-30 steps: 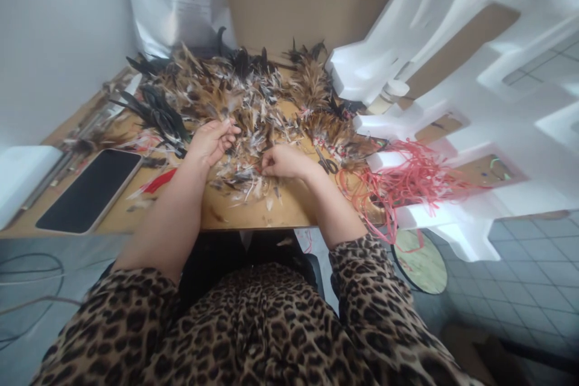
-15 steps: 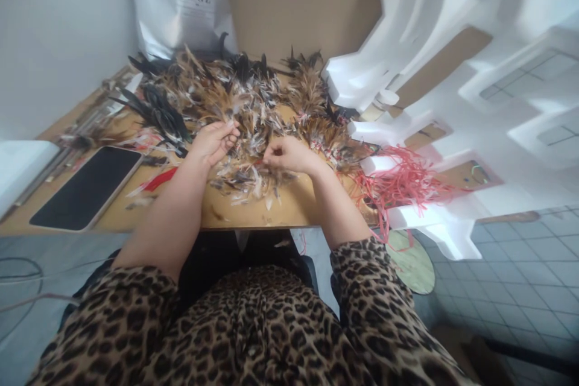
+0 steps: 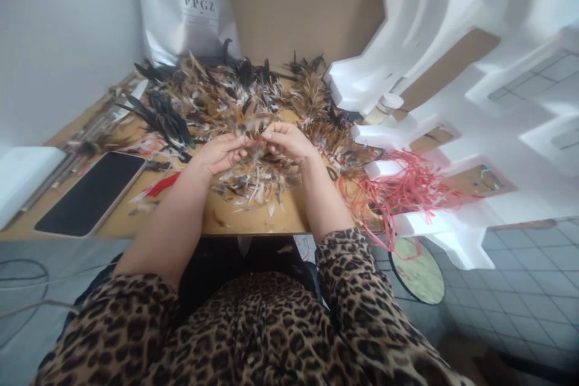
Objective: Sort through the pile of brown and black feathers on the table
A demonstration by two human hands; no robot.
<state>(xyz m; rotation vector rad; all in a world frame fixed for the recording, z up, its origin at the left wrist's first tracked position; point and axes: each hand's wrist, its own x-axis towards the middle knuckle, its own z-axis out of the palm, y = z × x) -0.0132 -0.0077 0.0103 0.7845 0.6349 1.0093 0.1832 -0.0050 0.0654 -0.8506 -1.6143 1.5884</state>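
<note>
My left hand [image 3: 225,154] is closed in a pinch over the table, with a small brown feather tuft [image 3: 248,119] fanning up just beyond its fingertips. Close beside it, my right hand [image 3: 288,141] pinches a thin red strip [image 3: 258,139] that shows between the two hands. How the strip meets the feather quills is too small to tell. Loose brown and white feathers [image 3: 253,186] lie on the table below the hands. Behind them spreads a big pile of brown feather bunches [image 3: 217,93], with long black feathers [image 3: 163,120] at its left.
A phone [image 3: 93,196] lies at the table's left, near a red ribbon piece [image 3: 161,184]. Tangled red strips [image 3: 407,184] hang over white foam packaging [image 3: 446,235] at right. A silvery bag [image 3: 181,27] stands at the back. Below right is a round stool top [image 3: 418,271].
My right hand has moved up and left to meet my left hand, bringing the red strip to its fingertips. My left hand has shifted slightly right and down. The view has tilted slightly.
</note>
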